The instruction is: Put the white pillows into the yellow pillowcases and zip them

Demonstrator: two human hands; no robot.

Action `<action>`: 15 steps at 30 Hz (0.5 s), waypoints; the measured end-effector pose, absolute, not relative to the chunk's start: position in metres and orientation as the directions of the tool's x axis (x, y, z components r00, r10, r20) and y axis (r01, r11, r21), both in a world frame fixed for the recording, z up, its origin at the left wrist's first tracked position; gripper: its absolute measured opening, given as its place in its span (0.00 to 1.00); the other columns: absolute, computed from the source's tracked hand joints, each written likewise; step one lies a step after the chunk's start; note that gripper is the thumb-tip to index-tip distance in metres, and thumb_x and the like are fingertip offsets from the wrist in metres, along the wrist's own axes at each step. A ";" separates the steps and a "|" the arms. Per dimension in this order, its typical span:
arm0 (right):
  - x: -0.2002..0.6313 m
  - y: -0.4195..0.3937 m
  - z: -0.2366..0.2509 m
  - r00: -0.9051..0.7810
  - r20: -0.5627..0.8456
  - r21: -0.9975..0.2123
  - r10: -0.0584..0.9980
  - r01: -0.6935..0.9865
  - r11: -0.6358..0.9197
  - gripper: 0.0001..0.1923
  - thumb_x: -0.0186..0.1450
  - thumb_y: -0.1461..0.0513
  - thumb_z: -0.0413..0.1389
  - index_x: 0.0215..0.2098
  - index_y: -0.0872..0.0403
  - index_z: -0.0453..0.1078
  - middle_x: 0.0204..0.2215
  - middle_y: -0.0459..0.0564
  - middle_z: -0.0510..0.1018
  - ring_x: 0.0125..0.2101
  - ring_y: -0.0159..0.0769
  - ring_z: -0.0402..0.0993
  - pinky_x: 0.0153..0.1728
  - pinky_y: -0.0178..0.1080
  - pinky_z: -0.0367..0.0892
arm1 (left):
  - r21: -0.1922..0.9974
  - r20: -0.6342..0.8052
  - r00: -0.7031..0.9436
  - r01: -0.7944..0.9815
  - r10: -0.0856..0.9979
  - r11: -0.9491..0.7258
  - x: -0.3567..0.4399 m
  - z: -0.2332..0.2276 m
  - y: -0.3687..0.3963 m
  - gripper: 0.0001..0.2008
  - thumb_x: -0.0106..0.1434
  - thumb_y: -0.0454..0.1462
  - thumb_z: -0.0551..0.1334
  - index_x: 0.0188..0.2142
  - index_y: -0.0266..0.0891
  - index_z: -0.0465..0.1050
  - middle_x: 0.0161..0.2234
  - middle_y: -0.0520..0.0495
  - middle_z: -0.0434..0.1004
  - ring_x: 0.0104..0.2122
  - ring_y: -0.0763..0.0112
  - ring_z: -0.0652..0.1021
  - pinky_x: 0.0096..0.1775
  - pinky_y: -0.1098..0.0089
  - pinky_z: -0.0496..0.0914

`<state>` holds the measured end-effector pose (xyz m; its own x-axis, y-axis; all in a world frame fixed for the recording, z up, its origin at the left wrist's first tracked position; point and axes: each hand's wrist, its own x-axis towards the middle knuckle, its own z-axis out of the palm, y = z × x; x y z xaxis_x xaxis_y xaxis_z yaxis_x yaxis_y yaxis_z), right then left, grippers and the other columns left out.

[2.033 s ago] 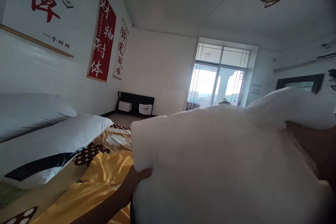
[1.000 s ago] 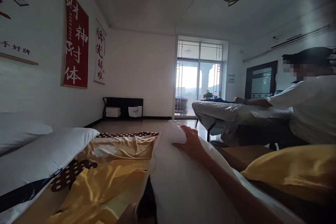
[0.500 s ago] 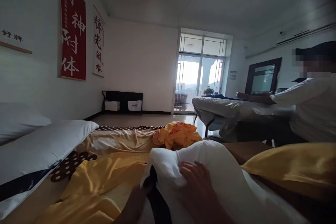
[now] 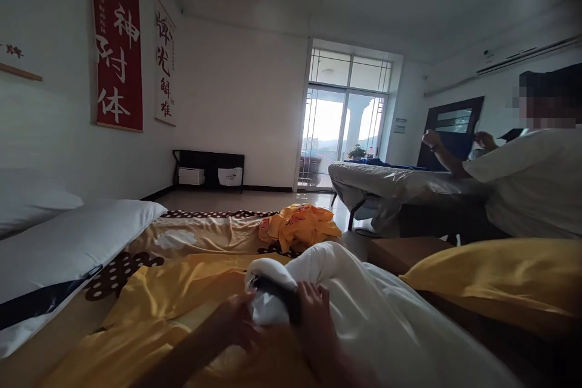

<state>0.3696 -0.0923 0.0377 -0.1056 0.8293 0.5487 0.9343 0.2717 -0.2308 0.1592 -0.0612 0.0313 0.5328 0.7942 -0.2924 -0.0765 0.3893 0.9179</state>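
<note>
A bulky white pillow in a white pillowcase (image 4: 364,303) lies in front of me, with a dark-banded opening turned toward me. White filling (image 4: 268,308) shows inside that opening. My left hand (image 4: 236,321) holds the left edge of the opening, its lower fingers partly spread. My right hand (image 4: 316,318) is curled over the right edge, by the dark band (image 4: 294,304). Under and beside the pillow spreads a yellow cloth (image 4: 182,285).
Another white pillow with a dark band (image 4: 82,254) lies left. A crumpled orange cloth (image 4: 300,224) sits ahead on the brown patterned blanket (image 4: 213,233). A yellow pillow (image 4: 500,273) is at right. Beyond, a person (image 4: 536,176) holds up dark blue cloth (image 4: 454,148) beside a plastic-covered table (image 4: 364,176).
The pillowcase opening has turned toward me and shows its inside. My right hand has moved from the pillow's top to the opening's edge. The other person has raised dark blue cloth.
</note>
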 end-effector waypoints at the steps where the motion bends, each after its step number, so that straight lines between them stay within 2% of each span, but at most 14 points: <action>1: 0.373 -0.087 0.055 -0.105 0.509 -0.244 0.854 0.934 0.260 0.14 0.56 0.69 0.49 0.38 0.53 0.72 0.39 0.53 0.78 0.43 0.43 0.72 0.49 0.44 0.58 | 0.938 -0.304 0.583 0.045 0.753 0.343 0.147 0.033 -0.058 0.34 0.51 0.63 0.57 0.38 0.34 0.71 0.38 0.37 0.77 0.33 0.56 0.79 0.30 0.65 0.71; 2: 0.378 -0.080 0.072 -0.123 0.470 -0.241 0.874 0.935 0.261 0.15 0.55 0.69 0.50 0.38 0.54 0.72 0.39 0.53 0.78 0.43 0.42 0.72 0.48 0.43 0.59 | 0.951 -0.308 0.602 0.169 0.737 0.259 0.134 0.032 -0.056 0.36 0.51 0.64 0.54 0.38 0.34 0.72 0.42 0.35 0.77 0.37 0.54 0.79 0.32 0.64 0.71; 4: 0.390 -0.066 0.105 -0.134 0.428 -0.224 0.894 0.942 0.249 0.17 0.52 0.70 0.52 0.40 0.54 0.72 0.39 0.53 0.78 0.43 0.43 0.72 0.47 0.41 0.59 | 0.902 -0.260 0.547 0.431 0.796 -0.002 0.111 0.024 -0.057 0.34 0.55 0.62 0.52 0.41 0.35 0.73 0.49 0.35 0.75 0.48 0.52 0.75 0.42 0.61 0.70; 7: 0.407 -0.047 0.153 -0.043 0.393 -0.217 0.918 0.966 0.138 0.16 0.53 0.69 0.52 0.39 0.57 0.72 0.35 0.55 0.79 0.39 0.44 0.74 0.38 0.39 0.61 | 0.579 -0.126 0.447 0.758 0.885 -0.300 0.088 0.001 -0.068 0.27 0.61 0.52 0.52 0.52 0.39 0.69 0.55 0.37 0.70 0.55 0.51 0.69 0.55 0.56 0.60; 8: 0.409 -0.042 0.169 -0.010 0.385 -0.213 0.923 0.972 0.099 0.16 0.53 0.69 0.51 0.39 0.57 0.72 0.34 0.56 0.78 0.38 0.45 0.74 0.35 0.39 0.61 | 0.496 -0.106 0.464 0.791 0.879 -0.357 0.084 -0.007 -0.073 0.25 0.62 0.49 0.52 0.53 0.40 0.68 0.55 0.38 0.69 0.55 0.51 0.69 0.55 0.55 0.59; 10: 0.404 -0.036 0.195 0.020 0.369 -0.182 0.929 0.982 0.051 0.16 0.53 0.68 0.50 0.40 0.58 0.71 0.35 0.58 0.78 0.39 0.47 0.74 0.32 0.38 0.60 | 0.433 -0.092 0.516 0.791 0.852 -0.432 0.082 -0.020 -0.079 0.21 0.63 0.46 0.52 0.52 0.42 0.69 0.54 0.40 0.71 0.53 0.53 0.70 0.54 0.56 0.61; 13: 0.372 -0.026 0.207 -0.064 0.305 -0.113 0.950 0.988 0.103 0.18 0.54 0.66 0.51 0.42 0.57 0.70 0.39 0.59 0.77 0.42 0.49 0.72 0.34 0.38 0.60 | 0.429 -0.013 0.574 0.743 0.819 -0.514 0.084 -0.027 -0.081 0.17 0.62 0.44 0.54 0.47 0.43 0.72 0.51 0.43 0.73 0.49 0.56 0.72 0.51 0.60 0.63; 15: 0.339 -0.016 0.188 -0.170 0.193 -0.101 0.966 0.976 0.192 0.18 0.52 0.64 0.54 0.41 0.56 0.71 0.38 0.56 0.77 0.41 0.47 0.72 0.34 0.38 0.61 | 0.439 0.039 0.591 0.714 0.805 -0.546 0.086 -0.024 -0.082 0.15 0.63 0.42 0.53 0.44 0.43 0.74 0.46 0.44 0.75 0.47 0.58 0.73 0.49 0.62 0.64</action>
<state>0.3390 -0.0156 0.1882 -0.1704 0.9662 0.1932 0.9761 0.1924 -0.1015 0.0861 -0.0820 -0.0243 0.5914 0.8054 0.0389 0.7141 -0.5456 0.4386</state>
